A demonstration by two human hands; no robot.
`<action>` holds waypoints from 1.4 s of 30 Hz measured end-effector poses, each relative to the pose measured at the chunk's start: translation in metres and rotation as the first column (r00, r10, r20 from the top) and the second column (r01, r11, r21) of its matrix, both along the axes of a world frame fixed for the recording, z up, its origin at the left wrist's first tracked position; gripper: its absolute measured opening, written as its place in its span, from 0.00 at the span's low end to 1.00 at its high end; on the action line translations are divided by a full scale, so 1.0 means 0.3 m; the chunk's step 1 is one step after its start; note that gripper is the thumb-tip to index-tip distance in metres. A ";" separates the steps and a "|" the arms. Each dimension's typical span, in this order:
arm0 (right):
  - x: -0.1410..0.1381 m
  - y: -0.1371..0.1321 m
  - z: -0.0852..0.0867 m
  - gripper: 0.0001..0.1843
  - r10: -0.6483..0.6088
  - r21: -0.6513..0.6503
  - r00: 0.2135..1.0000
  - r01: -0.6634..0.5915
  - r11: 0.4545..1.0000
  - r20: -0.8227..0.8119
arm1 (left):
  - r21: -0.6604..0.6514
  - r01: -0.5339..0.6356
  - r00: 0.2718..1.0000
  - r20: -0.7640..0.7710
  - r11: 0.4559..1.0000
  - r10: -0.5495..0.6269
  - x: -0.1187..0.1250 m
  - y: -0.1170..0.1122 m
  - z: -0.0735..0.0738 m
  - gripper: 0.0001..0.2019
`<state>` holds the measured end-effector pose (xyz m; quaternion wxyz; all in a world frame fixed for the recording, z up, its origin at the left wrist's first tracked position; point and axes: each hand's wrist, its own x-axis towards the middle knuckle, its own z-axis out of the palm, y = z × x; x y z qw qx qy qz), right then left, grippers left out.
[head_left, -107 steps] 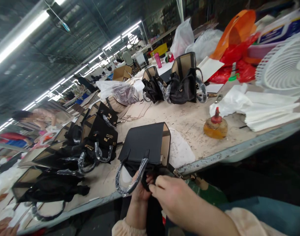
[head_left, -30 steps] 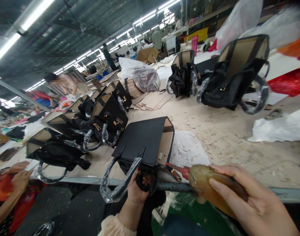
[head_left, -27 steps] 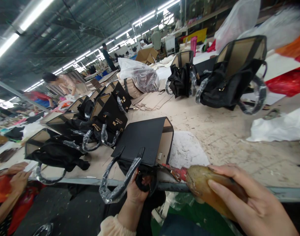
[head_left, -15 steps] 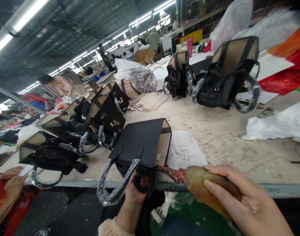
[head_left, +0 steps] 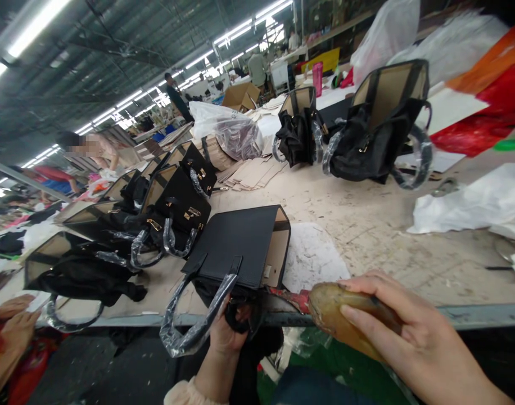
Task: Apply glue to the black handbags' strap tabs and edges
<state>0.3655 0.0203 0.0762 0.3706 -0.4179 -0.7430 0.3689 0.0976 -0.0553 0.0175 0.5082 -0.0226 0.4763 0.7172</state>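
Note:
A black handbag (head_left: 236, 242) lies on its side at the table's front edge, its beige inside showing at the right end. Its handles (head_left: 175, 332) are wrapped in clear plastic. My left hand (head_left: 227, 332) is closed on the bunched black fabric of this handbag, below the handles; part of the fingers is hidden by the cloth. My right hand (head_left: 392, 320) grips a stained amber glue bottle (head_left: 342, 315) with a narrow, red-crusted neck. The bottle's tip points left and meets the handbag's lower right edge; exact contact is hard to make out.
Several similar black handbags (head_left: 179, 199) stand at left, with others (head_left: 375, 135) at back right. Flat beige pieces (head_left: 253, 171) lie behind. White plastic sheeting (head_left: 472, 197) is at right. Another person's hands (head_left: 19, 320) are at the far left edge.
The whole view has shifted slightly, so things appear a little further left. Both hands keep their hold, and the bottle's tip stays at the handbag's edge.

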 end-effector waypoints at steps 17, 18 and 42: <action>-0.019 0.017 -0.016 0.06 0.152 -0.066 0.987 -0.148 0.987 0.055 | -0.067 0.007 0.996 -0.090 0.998 -0.014 -0.076 -0.060 -0.043 0.21; -0.022 0.020 -0.020 0.06 0.147 -0.055 0.987 -0.144 0.988 0.059 | -0.076 0.022 0.995 -0.099 0.997 -0.029 -0.086 -0.067 -0.052 0.21; -0.054 0.087 -0.080 0.06 0.012 -0.034 0.998 -0.010 0.999 0.068 | -0.114 0.036 0.989 -0.141 0.993 -0.052 -0.095 -0.069 -0.026 0.24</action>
